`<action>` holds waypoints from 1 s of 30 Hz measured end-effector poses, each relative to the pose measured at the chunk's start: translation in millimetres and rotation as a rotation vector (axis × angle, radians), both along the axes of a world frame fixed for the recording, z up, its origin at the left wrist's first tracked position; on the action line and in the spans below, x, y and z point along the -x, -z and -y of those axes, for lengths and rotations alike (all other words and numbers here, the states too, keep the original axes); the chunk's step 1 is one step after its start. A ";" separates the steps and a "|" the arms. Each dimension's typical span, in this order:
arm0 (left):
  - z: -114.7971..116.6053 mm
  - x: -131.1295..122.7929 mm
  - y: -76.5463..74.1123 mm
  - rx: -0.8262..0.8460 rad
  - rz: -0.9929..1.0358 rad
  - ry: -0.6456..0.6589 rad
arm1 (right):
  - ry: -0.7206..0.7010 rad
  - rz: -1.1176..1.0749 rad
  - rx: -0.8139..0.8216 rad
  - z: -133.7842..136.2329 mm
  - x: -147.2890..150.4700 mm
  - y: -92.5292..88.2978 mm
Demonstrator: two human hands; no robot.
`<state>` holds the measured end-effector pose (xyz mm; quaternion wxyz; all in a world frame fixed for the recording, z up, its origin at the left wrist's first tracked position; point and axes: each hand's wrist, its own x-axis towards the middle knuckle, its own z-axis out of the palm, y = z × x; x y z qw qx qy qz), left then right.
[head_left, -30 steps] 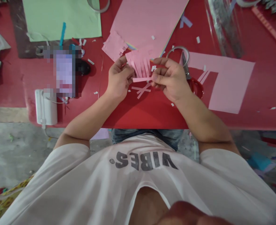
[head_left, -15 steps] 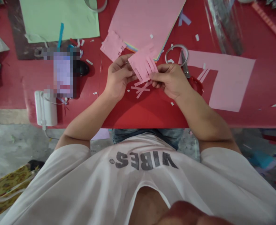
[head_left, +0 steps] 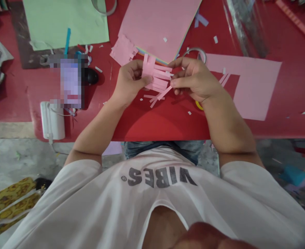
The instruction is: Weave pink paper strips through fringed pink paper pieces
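Left hand and right hand gripping a fringed pink paper piece

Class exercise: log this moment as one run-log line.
left hand: holds pink paper strips | right hand: holds same strips | beside: pink paper stack

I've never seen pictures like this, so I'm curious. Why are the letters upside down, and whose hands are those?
These pictures come from one camera worn on a person's head, looking down, so you see what the person sees. The word on the white shirt looks upside down because it's on their own chest. Their left hand and right hand hold a piece of pink paper cut into strips. They're working at a red table. On it lie a stack of paper with pink on top, a green sheet, and a big pink sheet with a part cut out.
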<state>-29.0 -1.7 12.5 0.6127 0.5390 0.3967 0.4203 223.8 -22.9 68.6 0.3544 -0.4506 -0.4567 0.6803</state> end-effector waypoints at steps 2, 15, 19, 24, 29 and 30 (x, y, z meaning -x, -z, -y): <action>0.9 -1.2 0.7 0.007 0.009 -0.024 | 0.024 -0.019 0.011 -1.6 -1.5 -1.0; 7.5 -4.7 -5.8 0.044 0.081 -0.104 | 0.100 -0.049 0.038 -2.3 7.9 13.3; 5.8 -1.6 -7.2 0.010 0.062 -0.127 | 0.058 0.056 -0.084 -5.7 -0.2 8.8; 1.0 4.9 -8.1 -0.038 0.065 -0.121 | 0.065 0.449 -0.632 -9.3 -16.0 0.0; 0.0 3.9 -5.9 -0.030 0.071 -0.145 | 0.013 0.569 -0.659 3.8 -13.6 -5.8; 0.5 2.7 -5.2 -0.027 0.065 -0.145 | 0.011 0.572 -0.634 7.0 -11.3 -6.2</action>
